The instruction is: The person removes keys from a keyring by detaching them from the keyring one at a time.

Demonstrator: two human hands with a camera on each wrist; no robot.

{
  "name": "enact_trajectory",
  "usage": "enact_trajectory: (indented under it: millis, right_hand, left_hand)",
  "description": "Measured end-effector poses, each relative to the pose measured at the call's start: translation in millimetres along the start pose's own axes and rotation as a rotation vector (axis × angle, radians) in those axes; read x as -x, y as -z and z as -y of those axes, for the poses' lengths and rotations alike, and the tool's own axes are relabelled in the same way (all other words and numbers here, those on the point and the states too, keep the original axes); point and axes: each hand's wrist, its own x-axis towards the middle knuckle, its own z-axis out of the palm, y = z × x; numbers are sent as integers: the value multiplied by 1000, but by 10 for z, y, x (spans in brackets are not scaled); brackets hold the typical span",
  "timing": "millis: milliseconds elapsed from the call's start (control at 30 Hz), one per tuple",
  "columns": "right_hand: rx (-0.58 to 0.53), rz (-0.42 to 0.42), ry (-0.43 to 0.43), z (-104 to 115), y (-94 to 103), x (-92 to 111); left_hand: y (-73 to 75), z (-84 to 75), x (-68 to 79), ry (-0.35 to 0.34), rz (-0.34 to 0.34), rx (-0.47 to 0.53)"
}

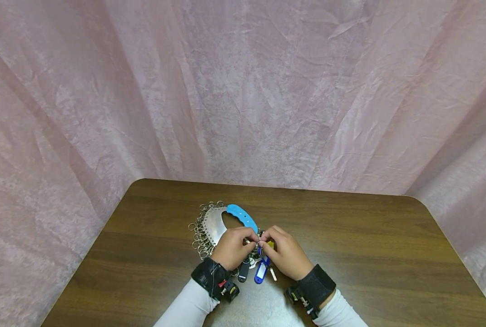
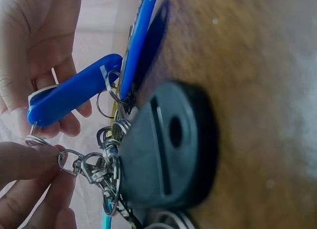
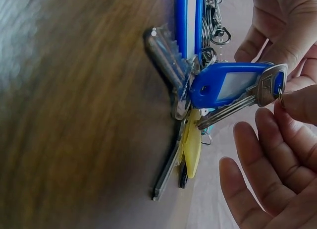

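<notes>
In the left wrist view, my left hand pinches a small split key ring between thumb and finger, beside a metal clip. My right hand meets it from the other side, its thumb and fingertip pinching the ring in the right wrist view. From this ring hang a blue key tag and a silver key. Beyond my left hand lies a crescent metal key holder with a blue handle and several rings along its edge.
Below the hands lie a second blue tag, a black-headed key, a yellow tag and other keys. All this is on a brown wooden table with rounded far corners. A pink curtain hangs behind it.
</notes>
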Motion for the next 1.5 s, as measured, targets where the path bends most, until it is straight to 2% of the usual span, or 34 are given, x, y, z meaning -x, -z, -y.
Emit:
enact_trajectory:
  millis: [200,467,633,1000,1500]
  right_hand:
    - [-11,-9,2,4,1,1]
    - [-35,-15,-3,-2,-7,-2]
    - [-46,-12,4,-12,-16,2]
    - [-71,12,30,-1,-4,11]
    - [-74,23,17,1,-4,8]
  left_hand:
    - [-8,-2,-3,-14,-12,-14]
    - [-11,25,-5,22,-1,-23]
    - [-21,44,-4,8,-4,-30]
    - [-18,44,4,54,26,5]
    - [-13,12,5,35,24,-29]
